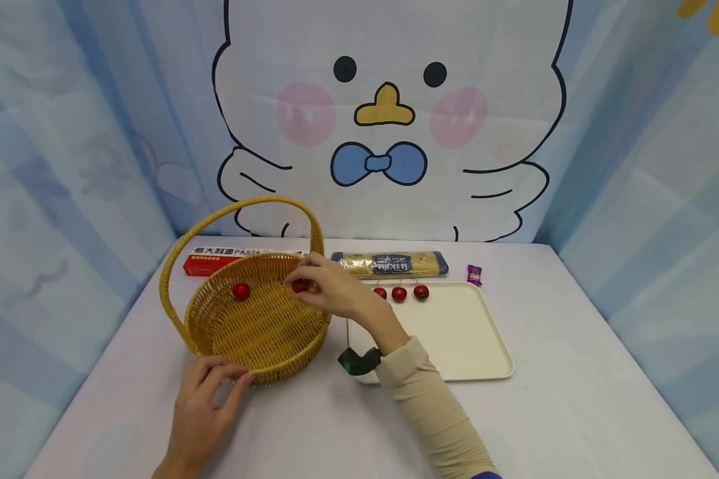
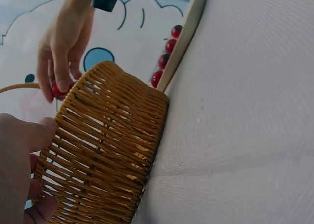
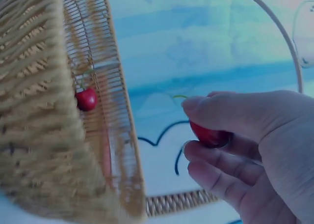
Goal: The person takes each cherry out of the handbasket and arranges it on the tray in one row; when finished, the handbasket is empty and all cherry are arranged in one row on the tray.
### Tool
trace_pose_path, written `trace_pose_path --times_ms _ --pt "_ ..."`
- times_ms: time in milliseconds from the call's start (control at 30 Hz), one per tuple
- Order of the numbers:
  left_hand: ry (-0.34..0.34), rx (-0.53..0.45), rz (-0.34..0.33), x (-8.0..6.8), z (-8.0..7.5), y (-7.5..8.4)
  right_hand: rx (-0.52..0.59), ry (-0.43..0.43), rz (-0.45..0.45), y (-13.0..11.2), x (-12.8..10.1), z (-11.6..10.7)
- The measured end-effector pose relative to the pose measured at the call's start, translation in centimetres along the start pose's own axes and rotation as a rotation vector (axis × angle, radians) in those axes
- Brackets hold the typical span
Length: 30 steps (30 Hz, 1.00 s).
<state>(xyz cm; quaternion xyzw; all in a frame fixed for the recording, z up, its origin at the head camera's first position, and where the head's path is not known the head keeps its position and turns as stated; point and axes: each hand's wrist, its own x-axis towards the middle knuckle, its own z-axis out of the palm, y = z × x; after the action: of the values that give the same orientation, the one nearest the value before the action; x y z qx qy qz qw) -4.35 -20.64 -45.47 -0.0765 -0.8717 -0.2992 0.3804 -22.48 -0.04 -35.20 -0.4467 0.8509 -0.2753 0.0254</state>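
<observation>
A yellow wicker basket (image 1: 263, 332) with a tall hoop handle stands at the left of the table. At its near rim, my left hand (image 1: 204, 406) grips the edge, the thumb and fingers on either side of the wicker (image 2: 98, 150). Over the basket's right part, my right hand (image 1: 335, 286) pinches a red cherry (image 3: 210, 135) between thumb and fingers; its green stem sticks out. Another cherry (image 1: 241, 291) lies inside the basket towards the far left. Several cherries (image 1: 399, 294) sit along the far edge of a cream tray (image 1: 455, 339), partly behind the right arm in the head view.
Behind the basket lies a red and white pasta box (image 1: 206, 263), partly hidden by it. A clear pasta packet (image 1: 389, 263) is behind the tray, with a small purple wrapped sweet (image 1: 475, 275) to its right. A printed cloth (image 1: 389, 199) rises behind the table.
</observation>
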Motion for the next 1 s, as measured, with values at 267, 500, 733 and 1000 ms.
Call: trace_pose_path --times_ms 267,500,733,1000 --pt "0.011 -0.029 0.037 0.1 0.2 -0.2 0.031 0.126 0.064 2.3 -3.8 -1.3" --pt "0.014 0.001 0.028 0.1 0.2 -0.1 0.024 0.169 0.155 4.8 -6.5 -1.9" --pt "-0.01 0.016 -0.018 0.0 0.0 0.3 0.027 0.223 0.246 7.7 -8.4 -2.3" --pt "-0.02 0.019 -0.027 0.1 -0.1 0.4 0.082 0.278 0.353 11.0 -10.0 -3.0"
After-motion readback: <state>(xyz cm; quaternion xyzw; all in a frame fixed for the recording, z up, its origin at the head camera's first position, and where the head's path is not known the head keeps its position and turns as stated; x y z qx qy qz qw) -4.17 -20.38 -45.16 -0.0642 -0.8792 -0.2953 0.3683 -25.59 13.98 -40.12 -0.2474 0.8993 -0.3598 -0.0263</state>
